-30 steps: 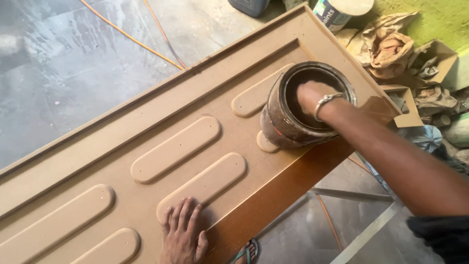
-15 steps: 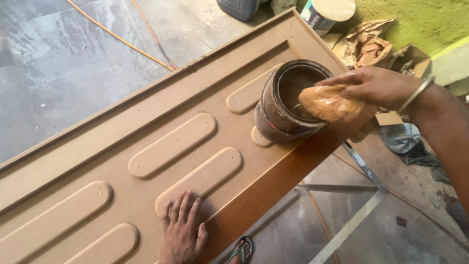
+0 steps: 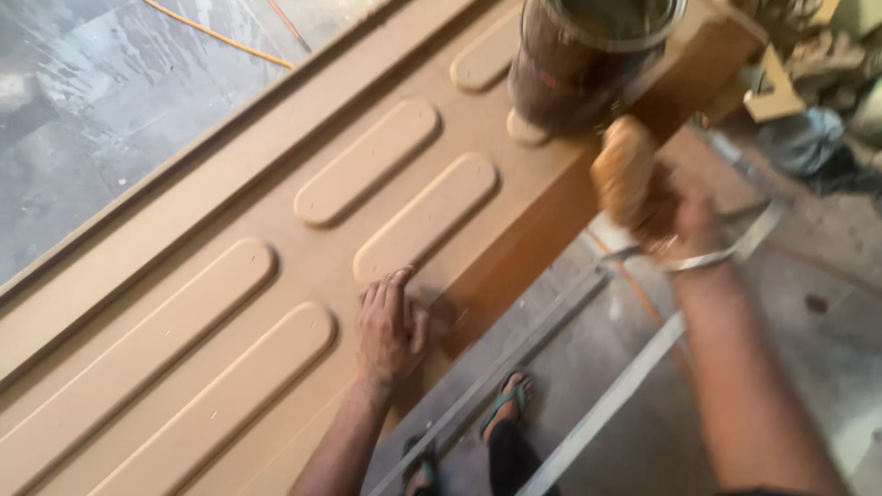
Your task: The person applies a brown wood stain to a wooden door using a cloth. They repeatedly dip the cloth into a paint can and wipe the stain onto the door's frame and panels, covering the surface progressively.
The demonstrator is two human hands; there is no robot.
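- The left hand (image 3: 389, 323), low in the centre, lies flat on the brown moulded panel (image 3: 184, 303), fingers together and straight, gripping nothing.
- The right hand (image 3: 669, 209), blurred at right, is closed around a tan cloth wad (image 3: 623, 169), just below the stained can (image 3: 583, 64) at the top.
- A grey stone floor (image 3: 83, 83) fills the upper left.

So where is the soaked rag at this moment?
In the head view the rag is bunched in the right hand, beside the panel's edge, just below the tin.
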